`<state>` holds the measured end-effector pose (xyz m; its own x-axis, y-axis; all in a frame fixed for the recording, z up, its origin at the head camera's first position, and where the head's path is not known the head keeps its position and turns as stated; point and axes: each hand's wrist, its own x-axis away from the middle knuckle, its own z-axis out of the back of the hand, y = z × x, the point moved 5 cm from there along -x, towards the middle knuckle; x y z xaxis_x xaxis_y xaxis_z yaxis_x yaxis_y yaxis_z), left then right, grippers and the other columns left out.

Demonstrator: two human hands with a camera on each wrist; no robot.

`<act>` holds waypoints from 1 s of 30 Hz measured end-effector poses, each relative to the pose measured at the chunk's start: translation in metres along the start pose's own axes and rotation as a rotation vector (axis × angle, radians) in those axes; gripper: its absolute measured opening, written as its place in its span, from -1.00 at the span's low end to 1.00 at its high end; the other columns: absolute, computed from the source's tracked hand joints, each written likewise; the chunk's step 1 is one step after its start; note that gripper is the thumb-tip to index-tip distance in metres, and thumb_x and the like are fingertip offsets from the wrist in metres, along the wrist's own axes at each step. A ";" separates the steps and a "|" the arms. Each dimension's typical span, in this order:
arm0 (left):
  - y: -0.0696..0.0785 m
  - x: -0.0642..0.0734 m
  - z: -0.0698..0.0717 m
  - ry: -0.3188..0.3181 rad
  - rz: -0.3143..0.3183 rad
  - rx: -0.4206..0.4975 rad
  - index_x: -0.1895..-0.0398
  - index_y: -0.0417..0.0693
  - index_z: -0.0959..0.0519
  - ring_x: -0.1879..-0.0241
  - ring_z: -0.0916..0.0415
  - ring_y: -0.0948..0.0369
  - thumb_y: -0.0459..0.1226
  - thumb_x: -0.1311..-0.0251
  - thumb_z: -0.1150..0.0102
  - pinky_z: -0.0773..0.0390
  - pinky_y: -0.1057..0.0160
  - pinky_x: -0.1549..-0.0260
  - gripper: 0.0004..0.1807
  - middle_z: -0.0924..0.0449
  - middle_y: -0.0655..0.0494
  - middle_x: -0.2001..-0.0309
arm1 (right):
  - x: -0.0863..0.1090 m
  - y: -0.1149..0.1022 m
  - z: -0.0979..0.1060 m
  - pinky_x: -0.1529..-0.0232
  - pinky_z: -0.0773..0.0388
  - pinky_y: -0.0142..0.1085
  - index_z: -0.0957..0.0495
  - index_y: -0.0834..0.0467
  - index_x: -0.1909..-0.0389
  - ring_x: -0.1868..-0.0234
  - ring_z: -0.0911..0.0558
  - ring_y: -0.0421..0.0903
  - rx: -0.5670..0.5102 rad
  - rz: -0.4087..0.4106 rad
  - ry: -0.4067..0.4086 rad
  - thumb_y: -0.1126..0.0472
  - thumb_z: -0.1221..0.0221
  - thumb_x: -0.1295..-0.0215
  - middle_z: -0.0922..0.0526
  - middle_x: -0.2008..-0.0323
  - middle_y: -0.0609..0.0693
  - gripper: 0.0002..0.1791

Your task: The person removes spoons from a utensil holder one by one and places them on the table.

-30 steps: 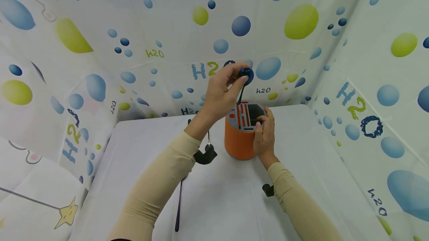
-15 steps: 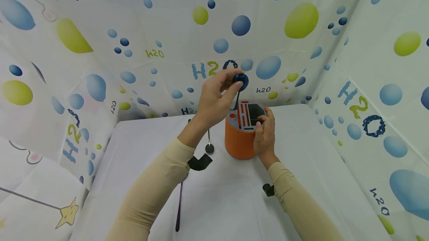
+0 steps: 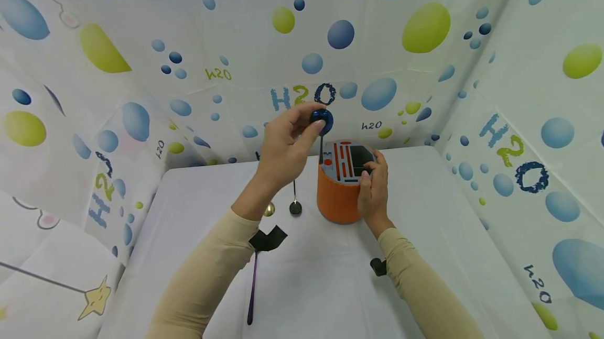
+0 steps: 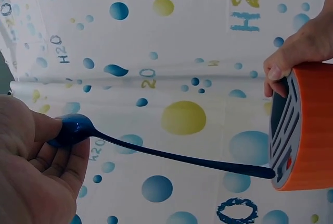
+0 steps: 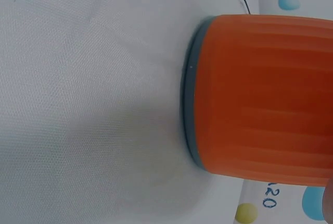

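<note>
My left hand pinches a shiny blue spoon by its bowl, above the left side of an orange utensil holder. The handle hangs down, its end right at the edge of the grey slotted lid; in the left wrist view that end overlaps the lid's rim. My right hand grips the holder's right side, thumb and fingers at the rim by the large dark opening. The holder stands upright on the white table. In the right wrist view its orange wall hides most of my right hand.
Left of the holder lie a dark-bowled spoon and a gold spoon, partly behind my left forearm. A purple handle lies nearer the front. Patterned white sheets wall the table at the back and sides.
My left hand has moved left and down with the blue spoon, its handle end shifting from over the slots to the lid's left edge. The gold spoon has come into view. My right hand stays.
</note>
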<state>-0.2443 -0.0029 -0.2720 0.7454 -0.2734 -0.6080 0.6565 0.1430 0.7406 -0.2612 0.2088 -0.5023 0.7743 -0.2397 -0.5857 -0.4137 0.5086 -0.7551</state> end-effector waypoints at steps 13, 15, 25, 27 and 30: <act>-0.004 0.024 0.016 0.006 0.096 0.057 -0.18 -0.21 -0.59 0.07 -0.65 0.18 -0.35 -0.50 -0.15 -0.67 0.32 -0.08 -0.73 -0.69 -0.03 -0.03 | 0.000 -0.003 0.001 -0.55 -0.21 0.10 -0.37 0.26 -0.02 -0.59 -0.21 0.00 -0.008 -0.005 -0.013 0.09 0.23 -0.49 -0.16 -0.61 -0.01 -0.63; -0.006 0.027 0.017 0.003 0.104 0.058 -0.18 -0.21 -0.59 0.09 -0.65 0.17 -0.35 -0.49 -0.16 -0.67 0.33 -0.05 -0.73 -0.70 -0.04 -0.01 | 0.000 -0.003 0.001 -0.55 -0.21 0.10 -0.37 0.26 -0.02 -0.59 -0.21 0.00 -0.007 -0.005 -0.013 0.09 0.23 -0.49 -0.16 -0.61 -0.01 -0.63; -0.013 0.039 0.019 -0.003 0.122 0.059 -0.17 -0.21 -0.61 0.16 -0.66 0.14 -0.37 -0.47 -0.19 -0.69 0.36 0.05 -0.73 -0.72 -0.06 0.09 | 0.001 -0.001 0.001 -0.54 -0.22 0.11 -0.37 0.26 -0.02 -0.59 -0.22 0.04 -0.022 -0.001 -0.006 0.11 0.21 -0.48 -0.17 -0.60 0.00 -0.65; -0.014 0.041 0.020 -0.006 0.136 0.059 -0.17 -0.20 -0.61 0.18 -0.65 0.13 -0.37 -0.46 -0.20 -0.69 0.36 0.07 -0.72 -0.72 -0.06 0.11 | 0.001 -0.001 0.000 -0.55 -0.21 0.12 -0.38 0.27 -0.02 -0.59 -0.22 0.05 -0.022 0.002 -0.005 0.11 0.20 -0.49 -0.17 -0.60 0.02 -0.66; -0.017 0.043 0.021 -0.016 0.158 0.057 -0.18 -0.19 -0.62 0.20 -0.64 0.12 -0.36 -0.46 -0.20 -0.69 0.37 0.10 -0.72 -0.73 -0.08 0.14 | 0.001 -0.001 0.000 -0.55 -0.21 0.12 -0.37 0.26 -0.01 -0.59 -0.21 0.05 -0.021 0.000 -0.008 0.12 0.20 -0.48 -0.16 -0.61 0.02 -0.67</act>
<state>-0.2252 -0.0367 -0.3049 0.8368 -0.2672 -0.4779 0.5229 0.1311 0.8423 -0.2600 0.2080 -0.5020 0.7784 -0.2330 -0.5830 -0.4233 0.4910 -0.7614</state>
